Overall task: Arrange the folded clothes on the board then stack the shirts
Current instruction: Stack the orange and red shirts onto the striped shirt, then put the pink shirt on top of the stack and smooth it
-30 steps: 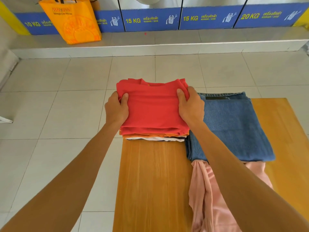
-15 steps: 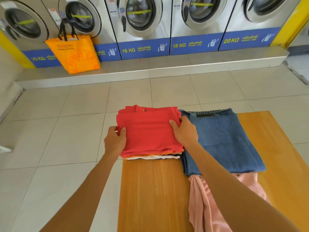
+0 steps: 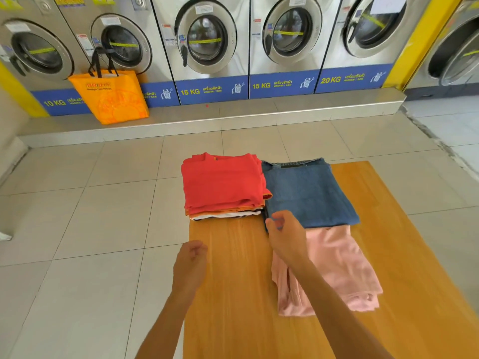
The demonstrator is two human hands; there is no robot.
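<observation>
The right hand (image 3: 286,235) hangs with its fingers (image 3: 281,216) loosely curled, thumb and forefinger apart, closed on nothing; the fingertips sit just over the near left corner of the folded blue denim jeans (image 3: 308,194), and I cannot tell whether they touch the cloth. The left hand (image 3: 190,265) is half closed into a slack fist, empty, over the left edge of the rectangular light wooden board (image 3: 233,294).

Three lots of clothing lie on that board. At the far left corner is one stack of folded shirts (image 3: 224,187): a red shirt (image 3: 220,181) on top, an orange layer under it, then white and dark edges showing at the near side, so at least four layers, though the exact count is hard to read. Just beside it on the right, touching, is the single pair of jeans. Nearer, partly tucked under the jeans' near edge, lies one pale pink garment (image 3: 339,265), loosely folded and rumpled.

Beyond, on the tiled floor's raised step, stands one orange shopping bag with black handles (image 3: 110,97), in front of a row of six front-loading steel washing machines (image 3: 207,40).
</observation>
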